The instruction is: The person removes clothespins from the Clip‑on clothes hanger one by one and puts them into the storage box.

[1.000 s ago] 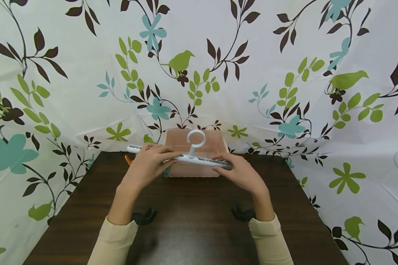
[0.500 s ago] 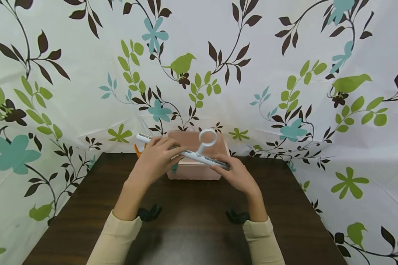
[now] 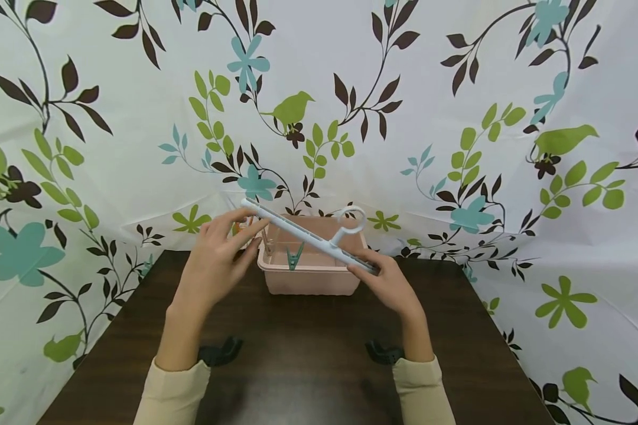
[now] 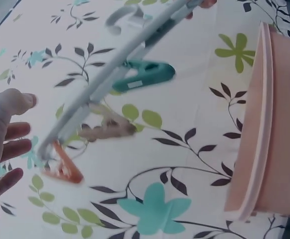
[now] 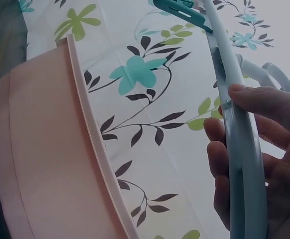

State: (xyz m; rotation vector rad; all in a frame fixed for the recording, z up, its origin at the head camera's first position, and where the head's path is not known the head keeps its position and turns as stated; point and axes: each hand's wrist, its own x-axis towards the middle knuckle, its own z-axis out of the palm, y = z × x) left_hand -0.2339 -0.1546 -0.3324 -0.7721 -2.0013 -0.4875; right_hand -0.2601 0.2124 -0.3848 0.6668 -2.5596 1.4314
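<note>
A pale blue-white plastic hanger (image 3: 305, 235) with a round hook slants over the pink bin, its left end higher in the head view. My right hand (image 3: 389, 286) grips its right end, thumb on one side and fingers curled round the bar in the right wrist view. Close to the other end is my left hand (image 3: 215, 260); the left wrist view shows its thumb and fingers parted, apart from the bar. From the bar hang a teal clothespin (image 4: 145, 77), a brownish clothespin (image 4: 107, 128), slightly blurred, and an orange clothespin (image 4: 64, 168) near the end.
The pink plastic bin (image 3: 311, 283) stands at the back of the dark wooden table (image 3: 308, 360), below the hanger. Behind it and at both sides hangs a white cloth (image 3: 404, 147) printed with leaves, birds and flowers.
My left hand has let go of the hanger and drawn back to the left. The hanger has tilted further, left end up, and shifted right. My right hand keeps its grip.
</note>
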